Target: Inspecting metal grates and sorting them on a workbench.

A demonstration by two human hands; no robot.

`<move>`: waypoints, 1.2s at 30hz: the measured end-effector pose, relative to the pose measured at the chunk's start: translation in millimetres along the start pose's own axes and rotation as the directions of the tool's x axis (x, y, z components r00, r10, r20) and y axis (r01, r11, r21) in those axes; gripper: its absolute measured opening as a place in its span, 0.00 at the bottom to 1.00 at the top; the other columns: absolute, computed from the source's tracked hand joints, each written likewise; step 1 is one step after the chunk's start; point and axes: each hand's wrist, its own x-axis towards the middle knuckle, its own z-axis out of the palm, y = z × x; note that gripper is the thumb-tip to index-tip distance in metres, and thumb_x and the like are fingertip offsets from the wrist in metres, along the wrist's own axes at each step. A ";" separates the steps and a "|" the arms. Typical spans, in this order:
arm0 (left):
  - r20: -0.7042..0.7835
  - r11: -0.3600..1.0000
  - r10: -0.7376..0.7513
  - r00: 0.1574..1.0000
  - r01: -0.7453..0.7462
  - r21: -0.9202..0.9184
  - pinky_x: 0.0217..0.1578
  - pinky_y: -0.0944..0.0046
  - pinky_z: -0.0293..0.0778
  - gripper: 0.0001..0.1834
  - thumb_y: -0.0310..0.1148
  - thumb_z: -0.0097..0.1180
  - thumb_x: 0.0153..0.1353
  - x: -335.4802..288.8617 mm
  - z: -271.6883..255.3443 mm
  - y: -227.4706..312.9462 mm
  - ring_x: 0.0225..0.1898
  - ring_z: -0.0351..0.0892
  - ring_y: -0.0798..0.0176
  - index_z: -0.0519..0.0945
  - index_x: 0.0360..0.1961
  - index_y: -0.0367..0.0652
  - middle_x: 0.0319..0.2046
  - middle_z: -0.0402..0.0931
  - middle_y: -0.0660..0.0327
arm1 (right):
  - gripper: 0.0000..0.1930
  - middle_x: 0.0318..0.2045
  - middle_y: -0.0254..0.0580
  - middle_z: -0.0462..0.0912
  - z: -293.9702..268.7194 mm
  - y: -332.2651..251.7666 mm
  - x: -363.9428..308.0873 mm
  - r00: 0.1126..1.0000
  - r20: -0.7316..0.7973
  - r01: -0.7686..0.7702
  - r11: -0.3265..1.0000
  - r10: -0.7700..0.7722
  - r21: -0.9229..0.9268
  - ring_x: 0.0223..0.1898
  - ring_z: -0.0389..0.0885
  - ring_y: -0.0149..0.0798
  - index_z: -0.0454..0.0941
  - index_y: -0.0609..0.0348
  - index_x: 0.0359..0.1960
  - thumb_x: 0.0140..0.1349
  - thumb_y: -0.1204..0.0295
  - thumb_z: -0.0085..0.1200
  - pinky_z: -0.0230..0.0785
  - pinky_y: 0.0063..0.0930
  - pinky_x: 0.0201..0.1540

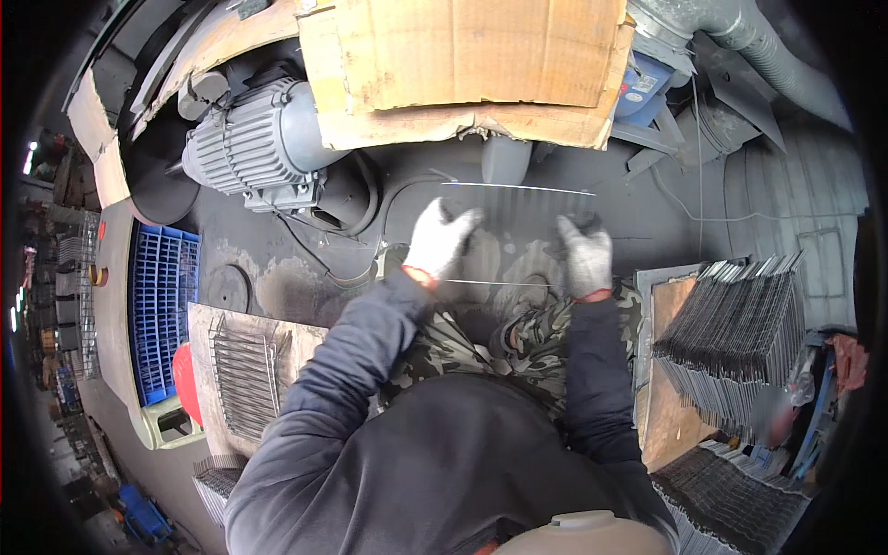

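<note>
Out in front of my lap is a thin wire rack (pixel 518 188), with a bright bar along its far edge and another along its near edge. The wires between the bars are faint and blurred. My left hand (pixel 438 239), in a whitish glove, grips the rack's left side with the thumb pointing inward. On the opposite side my right hand (pixel 587 256) is closed on the rack, its glove grey and dirty at the fingertips. Similar racks stand in a dense stack (pixel 735 324) to my right, and more lie on a board (pixel 242 379) to my left.
Ahead is a large cardboard sheet (pixel 472 55) over machinery, with a grey electric motor (pixel 250 139) to its left. A blue plastic crate (pixel 165 305) sits at the left. Another rack pile (pixel 735 495) is at the lower right. A ribbed duct (pixel 777 51) curves at the upper right.
</note>
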 end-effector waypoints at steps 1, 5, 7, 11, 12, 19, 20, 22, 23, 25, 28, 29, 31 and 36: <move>0.014 0.994 0.112 0.994 -0.112 0.008 0.39 0.63 0.79 0.12 0.34 0.71 0.73 -2.0 13.1 0.7 0.38 0.82 0.70 0.82 0.46 0.38 0.38 0.86 0.61 | 0.12 0.47 0.44 0.92 -10.3 -8.4 2.3 0.997 -0.069 -0.045 0.996 0.040 -0.073 0.39 0.89 0.34 0.86 0.66 0.51 0.73 0.72 0.70 0.83 0.31 0.44; 0.027 0.978 -0.064 0.998 0.068 -0.195 0.43 0.63 0.81 0.15 0.33 0.70 0.72 -7.9 20.7 -0.7 0.40 0.83 0.68 0.83 0.53 0.36 0.41 0.87 0.61 | 0.11 0.41 0.42 0.92 -15.7 -2.9 19.8 0.988 0.018 0.155 0.947 -0.156 -0.282 0.35 0.87 0.33 0.86 0.66 0.46 0.72 0.70 0.71 0.81 0.33 0.39; -0.036 0.952 -0.086 0.996 0.071 -0.299 0.42 0.62 0.84 0.18 0.32 0.69 0.73 -16.4 -2.0 -6.2 0.40 0.85 0.67 0.82 0.58 0.35 0.44 0.88 0.60 | 0.10 0.37 0.42 0.91 5.7 22.3 25.0 0.985 0.076 0.175 0.887 -0.157 -0.428 0.33 0.87 0.37 0.87 0.65 0.44 0.72 0.69 0.71 0.79 0.34 0.37; -0.095 0.951 -0.166 0.982 0.134 -0.278 0.39 0.63 0.83 0.16 0.31 0.69 0.73 -33.6 -52.8 -15.1 0.38 0.85 0.68 0.82 0.57 0.36 0.43 0.88 0.61 | 0.09 0.36 0.39 0.92 46.2 49.4 22.1 0.963 0.210 0.253 0.840 -0.170 -0.480 0.32 0.86 0.36 0.89 0.60 0.45 0.72 0.67 0.71 0.78 0.33 0.37; -0.095 0.954 -0.185 0.978 0.156 -0.255 0.39 0.64 0.83 0.14 0.31 0.69 0.74 -36.2 -58.7 -13.7 0.37 0.85 0.69 0.82 0.55 0.37 0.42 0.88 0.62 | 0.09 0.37 0.38 0.92 53.2 47.4 17.1 0.984 0.173 0.105 0.933 -0.047 -0.344 0.33 0.86 0.35 0.89 0.58 0.46 0.72 0.68 0.71 0.78 0.32 0.38; -0.306 0.969 0.216 0.927 -0.241 -0.046 0.51 0.62 0.81 0.17 0.32 0.68 0.75 -77.2 -14.7 6.9 0.50 0.85 0.63 0.79 0.58 0.36 0.50 0.86 0.52 | 0.10 0.39 0.38 0.89 21.7 -71.2 -45.2 0.991 0.029 0.135 0.961 -0.132 -0.240 0.41 0.86 0.30 0.84 0.63 0.46 0.69 0.76 0.73 0.80 0.29 0.45; -0.394 0.927 0.370 0.842 -0.364 0.093 0.59 0.61 0.80 0.21 0.31 0.67 0.76 -88.4 -1.3 5.5 0.58 0.83 0.61 0.79 0.64 0.34 0.57 0.85 0.50 | 0.10 0.38 0.39 0.89 7.1 -98.0 -60.3 0.970 -0.026 0.232 0.947 -0.243 -0.224 0.40 0.85 0.31 0.83 0.63 0.46 0.69 0.76 0.72 0.80 0.30 0.44; -0.368 0.927 0.256 0.894 -0.334 -0.167 0.67 0.59 0.76 0.27 0.29 0.65 0.77 -101.6 20.9 0.3 0.65 0.80 0.58 0.74 0.72 0.34 0.65 0.80 0.49 | 0.10 0.37 0.39 0.88 -19.7 -147.3 -101.2 0.897 -0.143 0.382 0.897 -0.418 -0.223 0.39 0.85 0.32 0.82 0.65 0.48 0.71 0.77 0.70 0.80 0.31 0.43; -0.333 0.919 0.241 0.912 -0.325 -0.225 0.64 0.60 0.77 0.26 0.27 0.63 0.78 -104.2 31.6 -4.0 0.62 0.80 0.60 0.74 0.73 0.35 0.64 0.81 0.53 | 0.08 0.36 0.40 0.87 -31.5 -169.5 -122.3 0.816 -0.279 0.445 0.858 -0.507 -0.256 0.37 0.85 0.33 0.81 0.65 0.47 0.72 0.78 0.67 0.80 0.31 0.42; -0.145 0.941 0.178 0.973 -0.211 -0.263 0.59 0.62 0.79 0.19 0.29 0.63 0.79 -106.6 42.8 -15.8 0.55 0.81 0.66 0.78 0.66 0.36 0.57 0.83 0.58 | 0.06 0.35 0.42 0.87 -66.0 -222.3 -161.0 0.380 -0.025 0.422 0.197 -0.925 -0.885 0.33 0.86 0.37 0.80 0.66 0.47 0.73 0.79 0.63 0.81 0.30 0.39; 0.139 0.939 0.041 0.989 0.010 -0.345 0.50 0.65 0.81 0.11 0.32 0.65 0.78 -94.3 57.9 -42.0 0.44 0.83 0.69 0.84 0.55 0.38 0.45 0.85 0.63 | 0.06 0.35 0.45 0.89 -102.5 -257.9 -190.9 -0.189 0.025 0.176 -0.059 -0.982 -0.983 0.31 0.89 0.39 0.80 0.67 0.45 0.76 0.75 0.60 0.84 0.28 0.38; 0.170 0.930 0.058 0.984 0.009 -0.367 0.48 0.66 0.81 0.09 0.32 0.65 0.78 -94.0 63.5 -54.3 0.42 0.83 0.69 0.85 0.53 0.39 0.42 0.85 0.63 | 0.08 0.36 0.47 0.90 -115.6 -261.3 -196.8 -0.359 -0.166 0.317 0.048 -0.918 -0.947 0.32 0.90 0.40 0.81 0.68 0.45 0.77 0.73 0.59 0.84 0.28 0.38; 0.261 0.893 -0.051 0.964 0.161 -0.420 0.45 0.63 0.83 0.11 0.35 0.65 0.78 -86.9 70.5 -79.0 0.41 0.85 0.67 0.84 0.54 0.42 0.42 0.86 0.63 | 0.10 0.40 0.51 0.93 -147.1 -270.8 -209.5 -0.524 -0.267 0.422 0.026 -0.808 -0.906 0.37 0.93 0.40 0.83 0.71 0.47 0.77 0.73 0.63 0.87 0.29 0.42; 0.308 0.823 -0.451 0.838 0.524 -0.218 0.33 0.59 0.83 0.19 0.49 0.66 0.76 -77.0 62.3 -132.9 0.37 0.85 0.65 0.83 0.54 0.44 0.41 0.84 0.65 | 0.08 0.49 0.54 0.91 -227.1 -267.8 -210.4 -0.367 0.034 0.110 -0.079 -0.930 -0.991 0.50 0.92 0.44 0.88 0.67 0.48 0.70 0.86 0.66 0.87 0.36 0.56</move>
